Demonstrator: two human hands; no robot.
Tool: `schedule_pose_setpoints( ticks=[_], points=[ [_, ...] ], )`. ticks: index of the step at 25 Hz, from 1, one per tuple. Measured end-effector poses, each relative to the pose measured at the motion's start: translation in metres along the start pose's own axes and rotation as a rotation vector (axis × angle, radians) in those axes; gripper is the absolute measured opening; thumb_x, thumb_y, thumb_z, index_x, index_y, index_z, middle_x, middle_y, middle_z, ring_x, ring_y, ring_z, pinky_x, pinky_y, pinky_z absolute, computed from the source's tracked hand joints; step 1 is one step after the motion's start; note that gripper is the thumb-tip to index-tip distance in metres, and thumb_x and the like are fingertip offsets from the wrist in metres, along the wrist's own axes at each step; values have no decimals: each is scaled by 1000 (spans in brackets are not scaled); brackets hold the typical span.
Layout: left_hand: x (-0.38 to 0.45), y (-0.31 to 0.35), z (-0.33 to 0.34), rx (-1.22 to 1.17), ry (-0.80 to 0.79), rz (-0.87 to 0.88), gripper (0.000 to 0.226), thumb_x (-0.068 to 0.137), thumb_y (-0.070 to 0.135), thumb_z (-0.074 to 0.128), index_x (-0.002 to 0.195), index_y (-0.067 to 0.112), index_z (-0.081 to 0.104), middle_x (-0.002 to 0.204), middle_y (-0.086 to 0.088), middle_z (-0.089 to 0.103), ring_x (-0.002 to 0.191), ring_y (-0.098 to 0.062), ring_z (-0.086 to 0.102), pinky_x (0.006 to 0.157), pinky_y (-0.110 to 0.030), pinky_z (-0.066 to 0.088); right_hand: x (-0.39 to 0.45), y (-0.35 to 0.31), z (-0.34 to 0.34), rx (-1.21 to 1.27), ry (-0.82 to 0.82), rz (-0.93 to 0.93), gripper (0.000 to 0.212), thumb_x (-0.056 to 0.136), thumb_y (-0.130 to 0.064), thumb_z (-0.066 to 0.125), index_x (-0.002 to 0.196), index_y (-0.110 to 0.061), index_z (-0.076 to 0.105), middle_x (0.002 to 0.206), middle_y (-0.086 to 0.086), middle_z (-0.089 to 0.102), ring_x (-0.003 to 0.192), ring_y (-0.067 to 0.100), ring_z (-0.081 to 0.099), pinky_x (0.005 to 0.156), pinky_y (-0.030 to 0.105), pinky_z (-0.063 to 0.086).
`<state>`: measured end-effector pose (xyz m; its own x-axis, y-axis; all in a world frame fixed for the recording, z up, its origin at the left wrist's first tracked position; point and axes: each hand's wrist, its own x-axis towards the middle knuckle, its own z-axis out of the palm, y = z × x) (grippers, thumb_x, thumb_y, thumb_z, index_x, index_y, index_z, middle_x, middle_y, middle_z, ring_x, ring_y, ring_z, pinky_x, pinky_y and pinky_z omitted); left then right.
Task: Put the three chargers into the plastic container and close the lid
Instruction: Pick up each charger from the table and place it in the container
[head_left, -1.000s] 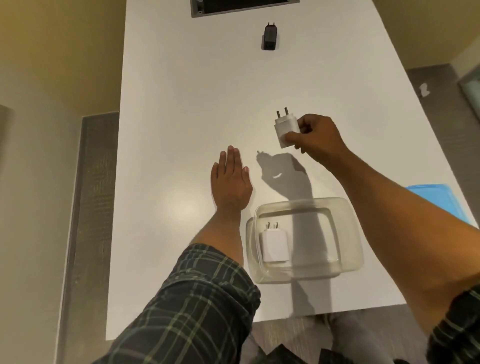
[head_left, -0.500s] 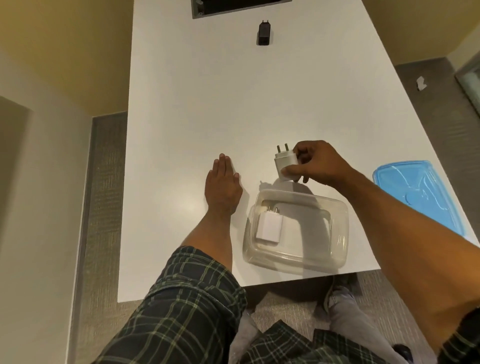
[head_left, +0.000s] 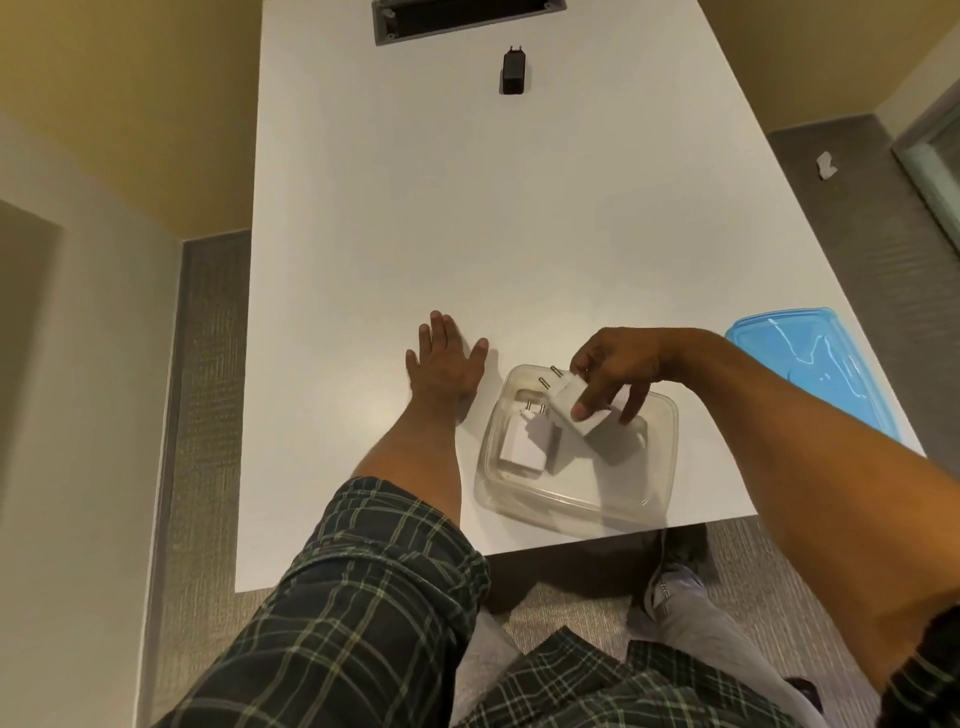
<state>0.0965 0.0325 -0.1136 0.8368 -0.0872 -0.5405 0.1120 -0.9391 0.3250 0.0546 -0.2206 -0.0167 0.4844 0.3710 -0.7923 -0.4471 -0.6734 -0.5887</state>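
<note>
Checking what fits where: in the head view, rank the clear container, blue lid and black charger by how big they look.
1. Container, largest.
2. Lid, partly hidden by the arm and cut off at the table edge, so unsure.
3. Black charger, smallest, though farthest away.

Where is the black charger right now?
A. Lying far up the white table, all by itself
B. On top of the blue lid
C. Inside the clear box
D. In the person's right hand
A: the black charger lies alone on the far part of the table, well away from the plastic container and both hands.
</note>
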Motion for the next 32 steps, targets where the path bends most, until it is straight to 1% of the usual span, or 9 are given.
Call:
schedule_pose_setpoints(
  ticks=[2,5,8,11,15,18,22,27,32],
  points=[
    [2,7,-1,-29,-52,-46,94,99,72,25,165,14,-9,172,0,-22,161,-23,-18,127,-57,-6,2,-7,3,-131,11,16,29,70,-21,91,77,-9,66,75,5,68,73,16,64,72,41,61],
    [3,9,5,2,-81,-62,106,91,82,27,164,15,-12,170,1,-26,160,-24,-21,125,-60,-8,6,-17,5,-252,36,-24,32,70,-26,91,72,-10,63,69,-2,63,67,13,55,70,33,45],
    [7,1,5,4,-72,-29,93,100,70,26,165,14,-8,172,-1,-22,161,-25,-17,126,-59,-4,10,-23,6,-282,85,-55,41,71,-29,89,92,0,68,81,4,66,77,19,56,76,35,44],
    [11,-11,1,8,-68,28,72,109,50,23,166,14,-5,173,-1,-18,161,-24,-12,127,-58,0,14,-23,7,-271,149,-81,38,75,-28,87,93,1,69,83,5,64,78,20,54,75,34,41],
    [12,-21,0,32,-89,68,64,112,36,21,165,13,-6,173,-1,-18,162,-24,-11,128,-54,0,16,-15,6,-256,259,-89,31,79,-25,83,94,-2,70,91,12,70,84,26,60,77,38,48],
    [10,-24,0,93,-101,93,69,111,36,28,165,14,-9,172,-2,-20,161,-24,-13,128,-53,0,16,-7,6,-195,338,-69,30,77,-25,83,82,-1,65,76,6,60,72,23,54,69,35,41],
    [9,-21,-2,141,-120,84,75,110,38,33,164,14,-13,171,-2,-23,161,-24,-14,129,-52,0,20,4,11,-237,387,3,33,72,-25,85,60,-15,55,65,1,57,64,20,52,64,31,39],
    [8,-20,-2,143,-116,83,75,110,37,32,164,15,-14,171,-1,-23,161,-24,-14,129,-51,0,23,23,23,-258,379,93,32,76,-24,83,58,-15,58,63,1,60,62,19,55,56,27,40],
    [7,-20,-2,142,-120,82,75,110,37,32,164,15,-15,171,0,-25,161,-23,-15,129,-51,-1,23,34,33,-303,354,128,34,81,-32,79,61,-14,59,71,2,61,68,18,54,61,29,41]
  ],
)
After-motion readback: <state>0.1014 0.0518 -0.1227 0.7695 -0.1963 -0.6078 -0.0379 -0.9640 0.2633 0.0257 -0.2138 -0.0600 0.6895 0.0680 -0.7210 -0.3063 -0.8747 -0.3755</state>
